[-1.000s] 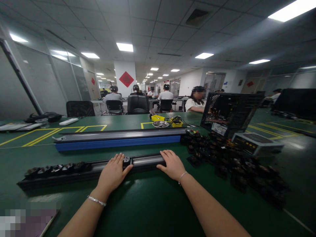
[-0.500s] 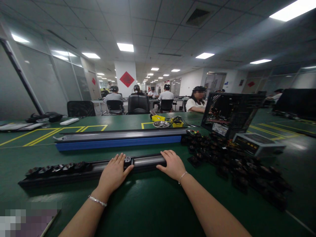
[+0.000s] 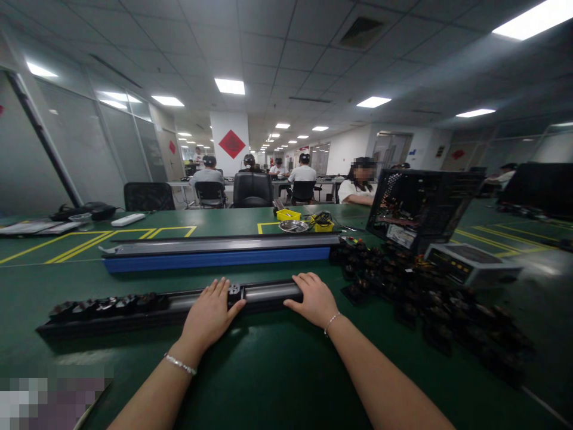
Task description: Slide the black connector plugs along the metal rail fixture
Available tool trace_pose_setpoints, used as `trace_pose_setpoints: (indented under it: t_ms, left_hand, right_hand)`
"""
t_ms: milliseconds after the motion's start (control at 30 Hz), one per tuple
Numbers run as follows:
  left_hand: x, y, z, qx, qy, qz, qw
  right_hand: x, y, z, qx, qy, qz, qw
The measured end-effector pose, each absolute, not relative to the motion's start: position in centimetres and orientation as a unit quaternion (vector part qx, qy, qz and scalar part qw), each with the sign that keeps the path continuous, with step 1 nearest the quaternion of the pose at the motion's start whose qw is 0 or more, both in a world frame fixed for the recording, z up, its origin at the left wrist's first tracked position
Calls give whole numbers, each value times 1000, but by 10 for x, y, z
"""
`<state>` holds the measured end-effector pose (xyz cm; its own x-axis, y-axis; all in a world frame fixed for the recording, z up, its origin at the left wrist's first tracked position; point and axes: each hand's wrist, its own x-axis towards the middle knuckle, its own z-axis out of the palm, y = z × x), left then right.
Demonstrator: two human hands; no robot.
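Note:
A long black tray (image 3: pixel 192 300) with a silvery inner channel lies on the green table in front of me. My left hand (image 3: pixel 209 310) is across its middle, fingers over the far side and thumb along the near side, beside a small black part (image 3: pixel 234 291) in the channel. At the right end, my right hand (image 3: pixel 316 298) grips the tray, thumb in front and fingers over the back. Several small black parts with shiny tops (image 3: pixel 107 306) sit in a row in the tray's left end.
Behind stands another long tray on a blue base (image 3: pixel 219 258). To the right spreads a heap of small black parts (image 3: pixel 430 310), near an open computer case (image 3: pixel 416 206) and a power supply (image 3: pixel 470 263). Farther back are a round metal dish (image 3: pixel 293 226) and yellow boxes (image 3: pixel 287 215).
Both hands keep their places on the tray. The whole view has shifted slightly, so things appear a little farther right.

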<state>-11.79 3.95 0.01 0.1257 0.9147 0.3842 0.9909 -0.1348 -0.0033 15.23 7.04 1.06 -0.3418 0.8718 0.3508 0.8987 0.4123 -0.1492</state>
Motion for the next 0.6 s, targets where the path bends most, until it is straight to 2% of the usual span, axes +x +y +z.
trace_pose_setpoints:
  t_ms: [600]
  left_hand:
    - [-110,37,3,-747,-641,-135,115]
  right_hand:
    - [151,64,14,-534,-817,-61,209]
